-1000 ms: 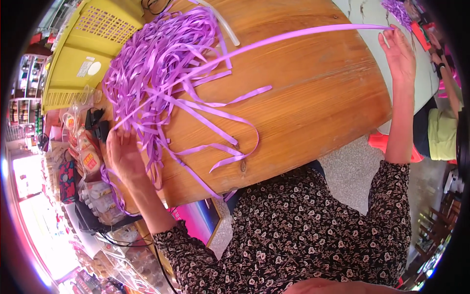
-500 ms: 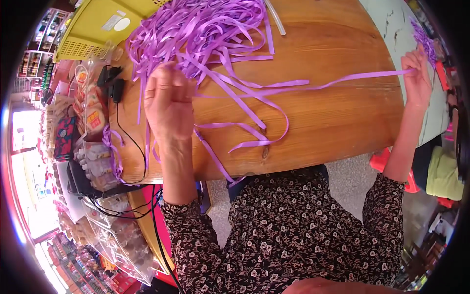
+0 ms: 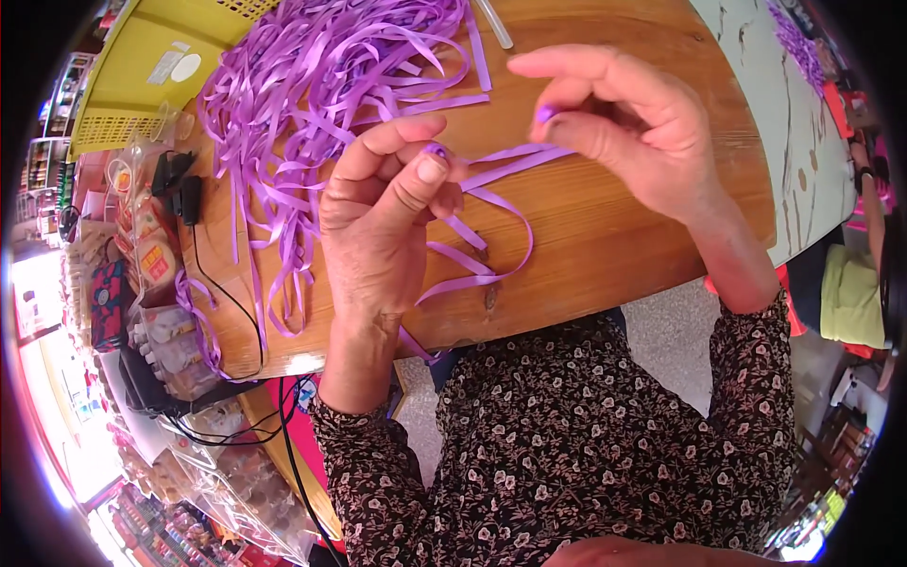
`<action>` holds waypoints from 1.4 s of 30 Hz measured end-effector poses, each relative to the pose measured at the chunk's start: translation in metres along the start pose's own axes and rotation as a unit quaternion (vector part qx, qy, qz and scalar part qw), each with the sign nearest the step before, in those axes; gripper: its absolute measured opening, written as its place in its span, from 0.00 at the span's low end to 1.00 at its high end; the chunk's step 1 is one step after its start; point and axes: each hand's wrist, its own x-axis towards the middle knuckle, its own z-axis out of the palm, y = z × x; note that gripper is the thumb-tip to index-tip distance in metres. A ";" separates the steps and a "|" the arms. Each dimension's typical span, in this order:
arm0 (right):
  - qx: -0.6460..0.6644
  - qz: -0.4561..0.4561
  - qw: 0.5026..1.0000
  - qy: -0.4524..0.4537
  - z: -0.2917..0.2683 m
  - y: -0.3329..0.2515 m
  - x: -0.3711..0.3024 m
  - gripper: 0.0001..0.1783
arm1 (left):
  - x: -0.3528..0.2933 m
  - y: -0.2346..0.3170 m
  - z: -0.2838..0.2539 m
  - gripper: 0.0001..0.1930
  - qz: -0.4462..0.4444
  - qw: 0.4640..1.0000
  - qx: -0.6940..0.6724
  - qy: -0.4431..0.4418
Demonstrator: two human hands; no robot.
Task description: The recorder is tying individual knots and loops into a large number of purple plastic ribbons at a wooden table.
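My left hand is raised over the wooden table, thumb and fingers pinched on a purple ribbon that shows as a small bit at the fingertips. Opposite it, my right hand also pinches purple ribbon, with a short shiny bit sticking out by the thumb. Its index finger is stretched out. Loose ribbon strips run between and beneath the two hands, partly hidden by the fingers. I cannot tell whether both hands hold the same strip. A tangled heap of purple ribbons lies just beyond my left hand.
A yellow-green plastic basket stands at the far left, with a black adapter and its cord nearby. Packaged goods crowd the left edge. A clear tube lies behind the heap. A white marbled surface adjoins the table on the right, with a purple bundle.
My right hand has come in from the far right, where it held a ribbon stretched out, to near my left hand. My left hand has shifted right, and the view has shifted slightly.
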 end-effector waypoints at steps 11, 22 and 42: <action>0.056 -0.022 0.998 -0.015 0.019 0.010 0.003 0.12 | 0.000 -0.012 0.003 0.12 0.026 1.000 0.013 -0.003; 0.116 0.001 0.993 0.024 0.024 0.012 -0.001 0.13 | -0.001 -0.013 0.012 0.10 0.024 0.999 0.014 0.024; -0.011 -0.056 0.998 -0.002 0.018 0.015 -0.002 0.12 | -0.008 -0.019 0.013 0.06 0.001 0.997 0.042 0.062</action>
